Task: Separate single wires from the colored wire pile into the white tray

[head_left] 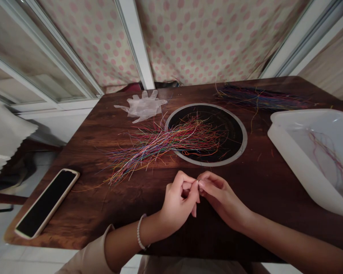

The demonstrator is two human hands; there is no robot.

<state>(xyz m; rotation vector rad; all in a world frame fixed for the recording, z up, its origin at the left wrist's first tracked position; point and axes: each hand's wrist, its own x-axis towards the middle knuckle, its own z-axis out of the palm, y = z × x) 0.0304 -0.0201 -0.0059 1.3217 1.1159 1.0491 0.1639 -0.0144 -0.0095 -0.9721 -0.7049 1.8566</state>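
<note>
Near the front of the wooden table, my left hand (180,199) and my right hand (221,198) meet fingertip to fingertip. Both are closed in a pinch. Whatever lies between the fingertips is too small to make out. Just beyond them spreads a loose bundle of thin coloured wires (160,142), in red, yellow, blue, green and white. Its right end rests over a round black plate with a grey rim (244,131). A beaded bracelet (139,232) circles my left wrist.
A phone (47,203) lies at the table's left edge. Behind the bundle is a clear plastic glove (145,105). Darker wires (263,98) lie at the back right. To the right stands a white tub (288,152) with a few wires inside.
</note>
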